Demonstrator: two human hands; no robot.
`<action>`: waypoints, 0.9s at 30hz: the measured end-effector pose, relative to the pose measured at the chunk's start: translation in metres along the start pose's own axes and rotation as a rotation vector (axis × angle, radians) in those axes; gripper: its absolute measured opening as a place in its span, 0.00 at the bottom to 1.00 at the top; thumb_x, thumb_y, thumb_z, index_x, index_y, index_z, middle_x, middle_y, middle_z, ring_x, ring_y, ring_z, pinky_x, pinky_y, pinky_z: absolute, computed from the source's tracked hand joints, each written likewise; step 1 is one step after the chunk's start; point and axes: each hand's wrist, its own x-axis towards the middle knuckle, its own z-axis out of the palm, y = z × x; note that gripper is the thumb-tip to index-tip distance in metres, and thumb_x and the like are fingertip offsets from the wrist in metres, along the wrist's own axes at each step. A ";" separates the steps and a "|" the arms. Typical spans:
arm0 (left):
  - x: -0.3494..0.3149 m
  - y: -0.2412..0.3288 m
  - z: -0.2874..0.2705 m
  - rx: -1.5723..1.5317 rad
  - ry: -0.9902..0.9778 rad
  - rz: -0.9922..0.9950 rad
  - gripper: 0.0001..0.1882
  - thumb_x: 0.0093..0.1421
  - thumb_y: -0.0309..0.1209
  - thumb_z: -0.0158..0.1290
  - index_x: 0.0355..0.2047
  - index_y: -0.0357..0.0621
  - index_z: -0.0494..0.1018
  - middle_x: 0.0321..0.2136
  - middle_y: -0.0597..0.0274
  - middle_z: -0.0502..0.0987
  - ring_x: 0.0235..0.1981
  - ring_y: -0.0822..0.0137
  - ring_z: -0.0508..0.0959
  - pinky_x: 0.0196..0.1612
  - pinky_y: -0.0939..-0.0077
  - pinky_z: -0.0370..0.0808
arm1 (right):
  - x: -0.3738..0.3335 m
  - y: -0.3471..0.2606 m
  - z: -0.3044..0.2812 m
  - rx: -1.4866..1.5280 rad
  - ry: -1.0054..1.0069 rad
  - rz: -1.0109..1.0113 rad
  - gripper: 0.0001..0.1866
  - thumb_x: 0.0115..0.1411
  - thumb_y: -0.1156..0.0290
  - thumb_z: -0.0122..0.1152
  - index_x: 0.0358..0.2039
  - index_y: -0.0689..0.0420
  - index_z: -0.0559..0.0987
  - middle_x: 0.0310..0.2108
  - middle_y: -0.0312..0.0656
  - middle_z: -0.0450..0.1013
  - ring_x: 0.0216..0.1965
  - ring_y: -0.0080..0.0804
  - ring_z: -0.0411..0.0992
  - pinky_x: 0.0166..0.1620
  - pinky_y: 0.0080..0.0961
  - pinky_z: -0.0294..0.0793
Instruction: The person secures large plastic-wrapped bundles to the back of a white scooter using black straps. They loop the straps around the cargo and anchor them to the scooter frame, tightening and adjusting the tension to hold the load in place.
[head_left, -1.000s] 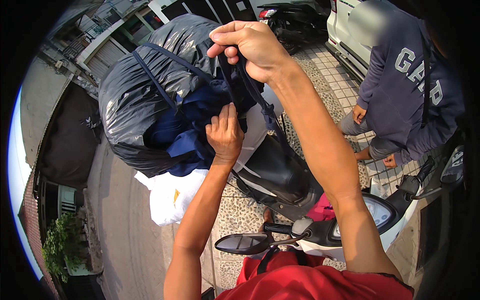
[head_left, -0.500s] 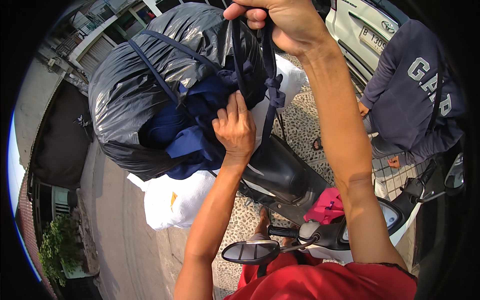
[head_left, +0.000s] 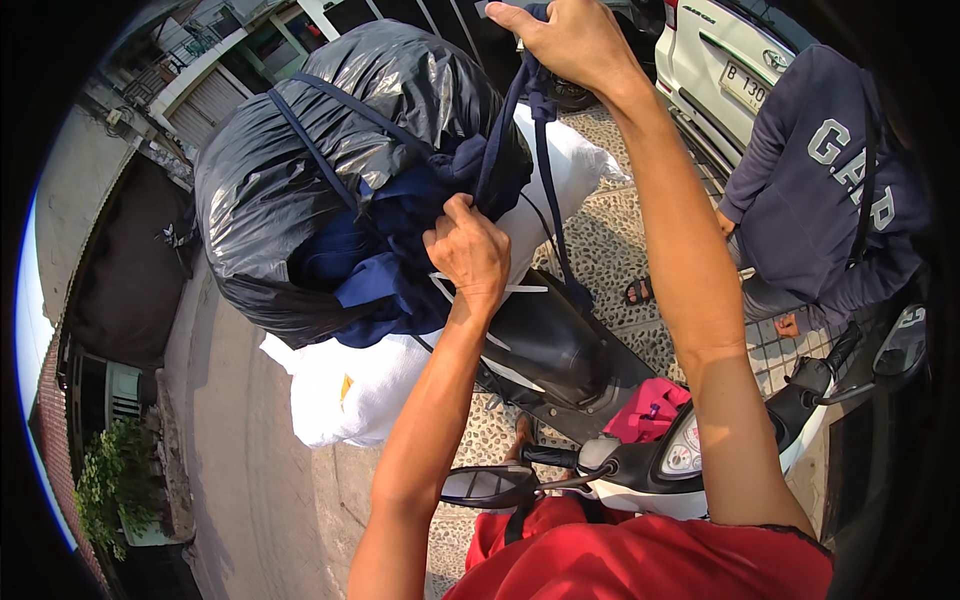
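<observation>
A big bundle in black plastic (head_left: 265,185) rides on the rear of a motorbike, and navy cloth (head_left: 375,285) bulges from its open side. Navy straps cross over the plastic. My left hand (head_left: 468,250) is closed in a fist at the cloth, around the lower part of a navy strap (head_left: 498,140). Above and to the right, my right hand (head_left: 580,42) grips the same strap near the picture's top edge, holding it up taut. Below that hand is a knot (head_left: 543,106), from which a loose end hangs beside the black seat (head_left: 550,335).
White sacks (head_left: 345,390) bulge out under the bundle on both sides. Pink cloth (head_left: 650,408) lies ahead of the seat, near the handlebar and mirror (head_left: 490,487). At right a person in a navy hoodie (head_left: 810,190) bends beside a white car (head_left: 700,60).
My right hand has moved a little, drawing the strap up and to the right. The knot has risen with it. My left hand stays at the cloth, now more tightly fisted.
</observation>
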 end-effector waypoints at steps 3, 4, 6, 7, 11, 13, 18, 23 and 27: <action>0.003 0.006 0.001 -0.018 -0.028 -0.144 0.09 0.53 0.25 0.52 0.35 0.38 0.69 0.23 0.47 0.78 0.23 0.47 0.77 0.33 0.56 0.70 | -0.072 0.005 -0.023 -0.036 0.511 -0.087 0.07 0.54 0.72 0.63 0.31 0.61 0.76 0.25 0.40 0.74 0.22 0.27 0.72 0.27 0.24 0.73; 0.004 0.008 0.000 -0.022 -0.061 -0.226 0.08 0.52 0.26 0.52 0.33 0.39 0.70 0.23 0.45 0.78 0.23 0.44 0.76 0.34 0.54 0.70 | -0.096 0.002 -0.020 0.016 0.331 -0.173 0.05 0.51 0.76 0.60 0.30 0.61 0.76 0.24 0.40 0.74 0.22 0.25 0.71 0.27 0.24 0.72; 0.008 0.011 0.000 0.022 -0.087 -0.263 0.06 0.51 0.25 0.52 0.31 0.40 0.71 0.21 0.49 0.77 0.23 0.48 0.77 0.33 0.57 0.69 | -0.136 0.007 -0.012 0.329 -0.609 0.216 0.07 0.48 0.76 0.53 0.27 0.63 0.78 0.26 0.48 0.76 0.28 0.44 0.75 0.34 0.35 0.74; 0.009 0.012 0.000 0.057 -0.121 -0.309 0.06 0.50 0.25 0.53 0.30 0.40 0.71 0.20 0.50 0.77 0.23 0.50 0.77 0.32 0.58 0.69 | -0.151 0.009 0.002 0.301 -0.728 0.132 0.11 0.49 0.77 0.52 0.30 0.63 0.81 0.31 0.50 0.78 0.33 0.47 0.77 0.40 0.36 0.75; 0.012 0.010 -0.001 -0.043 -0.164 -0.425 0.06 0.53 0.29 0.54 0.31 0.41 0.73 0.21 0.48 0.78 0.25 0.49 0.79 0.35 0.57 0.71 | -0.178 0.023 0.040 0.406 -0.467 -0.026 0.18 0.50 0.80 0.49 0.42 0.63 0.80 0.41 0.51 0.77 0.42 0.48 0.75 0.50 0.35 0.74; 0.011 0.009 -0.002 -0.011 -0.203 -0.400 0.06 0.56 0.30 0.54 0.32 0.42 0.74 0.23 0.49 0.79 0.27 0.49 0.79 0.35 0.57 0.70 | -0.177 0.030 0.047 0.370 -0.337 -0.202 0.19 0.51 0.80 0.49 0.43 0.62 0.80 0.42 0.50 0.76 0.42 0.48 0.74 0.51 0.36 0.74; 0.005 0.016 -0.008 0.135 -0.191 -0.137 0.06 0.58 0.31 0.52 0.32 0.42 0.74 0.28 0.55 0.78 0.33 0.53 0.77 0.34 0.57 0.69 | -0.179 0.038 0.052 0.452 -0.285 -0.153 0.19 0.50 0.81 0.50 0.42 0.61 0.80 0.41 0.48 0.77 0.41 0.42 0.75 0.47 0.32 0.76; 0.002 0.016 -0.017 0.337 -0.410 0.025 0.11 0.53 0.36 0.56 0.30 0.40 0.76 0.34 0.54 0.74 0.38 0.54 0.74 0.37 0.57 0.68 | -0.229 0.032 0.070 0.538 -0.226 0.618 0.13 0.51 0.82 0.51 0.36 0.63 0.80 0.29 0.46 0.78 0.28 0.30 0.76 0.38 0.24 0.76; 0.015 0.001 -0.024 0.398 -0.633 0.176 0.13 0.45 0.37 0.59 0.26 0.38 0.78 0.34 0.50 0.77 0.37 0.51 0.78 0.38 0.56 0.73 | -0.263 0.019 0.101 1.315 -0.217 1.426 0.12 0.55 0.82 0.49 0.39 0.65 0.78 0.37 0.45 0.76 0.37 0.33 0.75 0.40 0.28 0.76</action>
